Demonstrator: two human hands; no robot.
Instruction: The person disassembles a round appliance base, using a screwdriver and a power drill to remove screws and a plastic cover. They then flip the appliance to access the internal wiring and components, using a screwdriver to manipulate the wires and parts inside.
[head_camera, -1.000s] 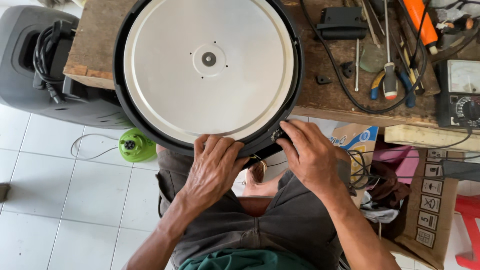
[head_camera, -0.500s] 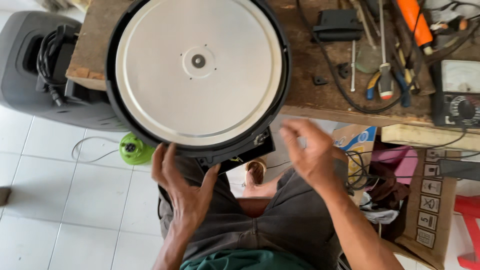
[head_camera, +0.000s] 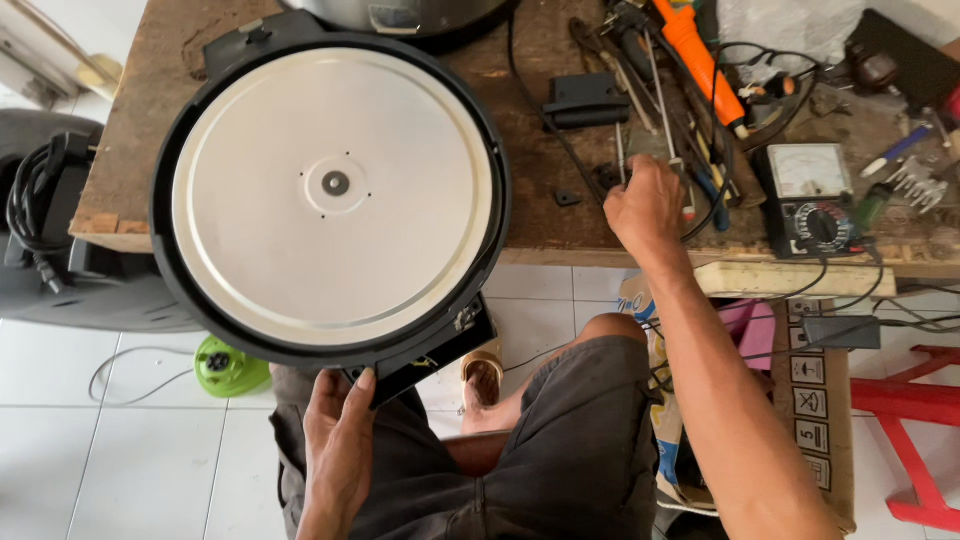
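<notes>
1. Left hand (head_camera: 340, 440), nearest the camera: it lies below the desk edge, above the lap, fingers bent up around the black hinge block (head_camera: 425, 355) at the near rim of the round lid (head_camera: 330, 190). The grip is a loose part-closed hold on that block, thumb towards the camera.
2. Round lid: a bare metal disc in a black ring, inner face up, a small centre stud in the middle. Its far half rests on the wooden desk (head_camera: 130, 130); its near part overhangs the desk edge towards the lap. From the left-hand grip the lid lies straight up and away.
3. Right hand (head_camera: 645, 205): across the desk edge, well apart from the lid and to its right. The knuckles face the camera and the fingers curl down among the tools; whether they have closed on one cannot be told.
4. Tool cluster (head_camera: 690, 130): thin-shafted screwdrivers, their long axes running near-to-far, in line with the right forearm. The right hand is by far the nearer hand to them.
5. Beyond and to the right: an orange-handled tool (head_camera: 690, 45) lying on a slant, and an analogue multimeter (head_camera: 815, 200) just beside the right hand.
</notes>
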